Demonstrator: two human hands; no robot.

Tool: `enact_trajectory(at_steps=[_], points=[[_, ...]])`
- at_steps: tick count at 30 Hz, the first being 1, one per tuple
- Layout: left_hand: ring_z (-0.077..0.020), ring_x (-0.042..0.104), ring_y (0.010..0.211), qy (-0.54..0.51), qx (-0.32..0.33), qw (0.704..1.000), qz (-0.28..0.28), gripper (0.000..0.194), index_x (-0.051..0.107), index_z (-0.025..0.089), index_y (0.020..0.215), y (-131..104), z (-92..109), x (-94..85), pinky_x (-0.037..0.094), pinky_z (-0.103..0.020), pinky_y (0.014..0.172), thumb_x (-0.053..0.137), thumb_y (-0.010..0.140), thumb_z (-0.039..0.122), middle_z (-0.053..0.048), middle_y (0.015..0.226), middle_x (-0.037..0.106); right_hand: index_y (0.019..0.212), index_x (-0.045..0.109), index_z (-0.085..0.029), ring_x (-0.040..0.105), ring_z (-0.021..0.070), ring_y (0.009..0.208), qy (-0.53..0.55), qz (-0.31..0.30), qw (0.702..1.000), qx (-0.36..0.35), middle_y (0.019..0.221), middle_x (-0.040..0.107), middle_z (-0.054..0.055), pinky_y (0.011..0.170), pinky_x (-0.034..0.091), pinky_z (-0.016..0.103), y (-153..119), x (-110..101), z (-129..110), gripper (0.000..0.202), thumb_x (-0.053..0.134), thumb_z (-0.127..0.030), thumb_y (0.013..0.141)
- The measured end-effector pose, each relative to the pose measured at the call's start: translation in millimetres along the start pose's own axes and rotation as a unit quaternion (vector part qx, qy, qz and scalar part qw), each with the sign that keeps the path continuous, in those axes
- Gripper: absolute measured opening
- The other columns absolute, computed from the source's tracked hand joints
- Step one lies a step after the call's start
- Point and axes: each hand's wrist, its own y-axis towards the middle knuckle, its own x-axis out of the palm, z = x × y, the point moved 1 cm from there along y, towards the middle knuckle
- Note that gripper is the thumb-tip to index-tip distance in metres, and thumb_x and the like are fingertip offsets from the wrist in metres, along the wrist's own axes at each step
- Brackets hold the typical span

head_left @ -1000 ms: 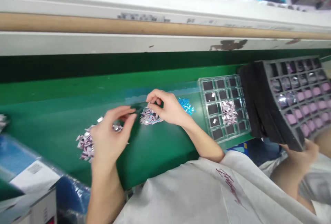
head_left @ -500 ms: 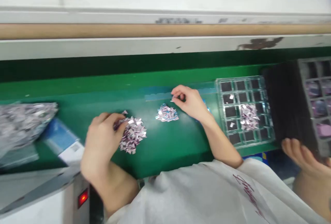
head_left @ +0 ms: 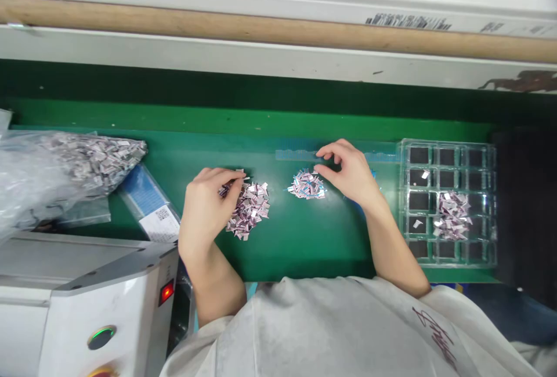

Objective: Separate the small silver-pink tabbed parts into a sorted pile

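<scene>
My left hand point(head_left: 209, 206) is at the upper left side of a larger pile of small silvery-pink pieces point(head_left: 250, 211) on the green mat. Its thumb and forefinger are pinched together on a small piece point(head_left: 244, 177). My right hand point(head_left: 346, 169) hovers at the upper right edge of a smaller pile with blue and white strips point(head_left: 307, 184). Its thumb and forefinger are apart, with nothing visible between them. A clear compartment tray point(head_left: 448, 262) at the right carries a heap of the small pieces point(head_left: 452, 216) and two loose ones.
At the left lie a clear bag of pieces point(head_left: 100, 159) and a blue packet with a white label point(head_left: 152, 209). A white machine point(head_left: 108, 307) with a red light fills the lower left. A black block point(head_left: 526, 209) stands beyond the tray.
The view has shifted, showing more of the left side. My right thumb and forefinger have parted. The other person's hand at the right is out of view.
</scene>
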Motion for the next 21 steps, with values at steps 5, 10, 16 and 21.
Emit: enact_trajectory(at_steps=[5, 10, 16, 21], points=[[-0.0233, 0.080, 0.094, -0.073, -0.046, 0.995, 0.042, 0.018, 0.088, 0.028, 0.107, -2, 7, -1.2, 0.060, -0.039, 0.091, 0.071, 0.103, 0.032, -0.001, 0.104, 0.087, 0.124, 0.076, -0.027, 0.062, 0.0335, 0.118, -0.084, 0.093, 0.991, -0.036, 0.125, 0.070, 0.012, 0.107, 0.054, 0.059, 5, 8, 4, 0.026, 0.059, -0.023, 0.104], [-0.0205, 0.083, 0.089, -0.210, -0.118, 0.970, 0.037, 0.016, 0.088, 0.026, 0.107, -3, 19, 3.7, 0.064, -0.033, 0.084, 0.076, 0.100, 0.033, -0.002, 0.097, 0.087, 0.136, 0.075, -0.026, 0.057, 0.0364, 0.120, -0.134, 0.075, 0.987, -0.044, 0.127, 0.065, 0.014, 0.110, 0.052, 0.065, 10, 20, 10, 0.035, 0.057, -0.028, 0.107], [-0.0172, 0.078, 0.068, -0.369, -0.138, 0.918, 0.049, 0.018, 0.087, 0.021, 0.104, 0, 34, 17.5, 0.066, -0.031, 0.066, 0.080, 0.095, 0.034, -0.007, 0.091, 0.087, 0.136, 0.076, -0.027, 0.055, 0.0376, 0.120, -0.158, 0.071, 0.984, -0.044, 0.127, 0.062, 0.015, 0.109, 0.052, 0.068, 12, 25, 12, 0.036, 0.056, -0.026, 0.106], [-0.0187, 0.080, 0.077, -0.348, -0.123, 0.929, 0.024, 0.021, 0.085, 0.020, 0.111, 3, 34, 28.8, 0.066, -0.033, 0.074, 0.075, 0.098, 0.033, -0.008, 0.100, 0.087, 0.128, 0.078, -0.028, 0.057, 0.0354, 0.117, -0.130, 0.084, 0.987, -0.035, 0.126, 0.064, 0.013, 0.109, 0.052, 0.065, 11, 23, 11, 0.029, 0.060, -0.026, 0.105]])
